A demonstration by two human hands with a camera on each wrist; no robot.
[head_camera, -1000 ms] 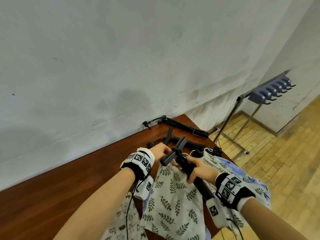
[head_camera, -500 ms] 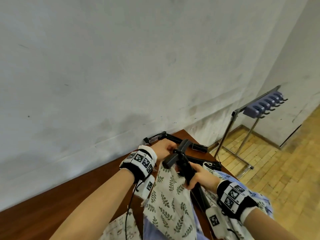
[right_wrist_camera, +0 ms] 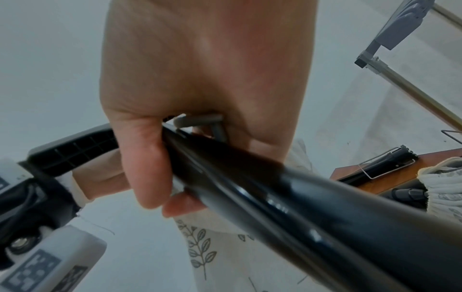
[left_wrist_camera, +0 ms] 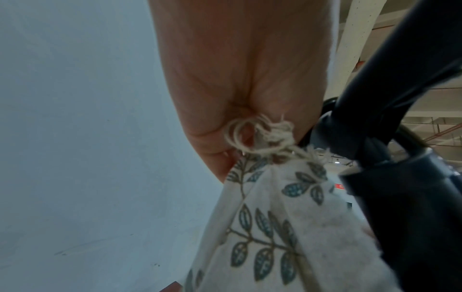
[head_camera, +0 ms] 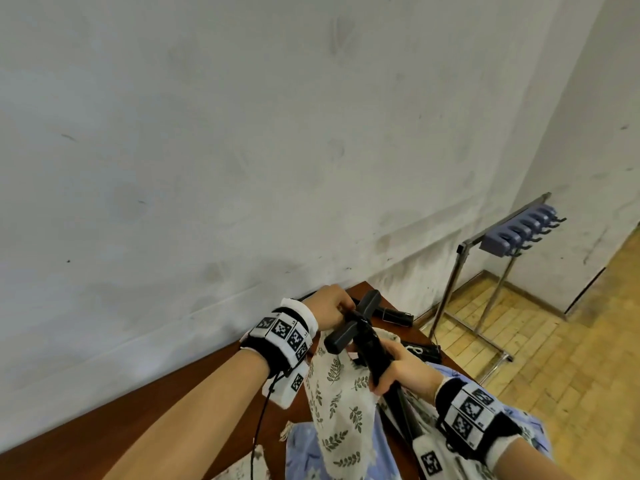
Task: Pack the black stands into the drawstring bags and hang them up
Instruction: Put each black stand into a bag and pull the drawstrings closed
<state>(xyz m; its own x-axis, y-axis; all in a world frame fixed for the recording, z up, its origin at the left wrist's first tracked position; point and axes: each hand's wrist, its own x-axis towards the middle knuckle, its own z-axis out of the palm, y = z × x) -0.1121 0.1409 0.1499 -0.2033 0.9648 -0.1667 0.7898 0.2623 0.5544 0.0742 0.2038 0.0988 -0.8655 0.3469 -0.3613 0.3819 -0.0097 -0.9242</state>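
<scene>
We see the right hand (head_camera: 403,370) with its fingers wrapped tight around the shaft of a black folded metal stand with a T-shaped cross-bar head (head_camera: 360,332), held above the near right part of the reddish-brown wooden table (head_camera: 104,427). The stand's long axis runs from near right, low, to far left, high, with the cross-bar at the raised far end. The left hand (head_camera: 329,306) pinches the gathered mouth and knotted cream cord (left_wrist_camera: 262,138) of a cream cloth drawstring bag printed with green leaves (head_camera: 343,403), hanging just left of the shaft. Another black stand (head_camera: 398,315) lies at the far table edge. At far right stands a metal rack with lilac plastic hooks (head_camera: 516,233).
</scene>
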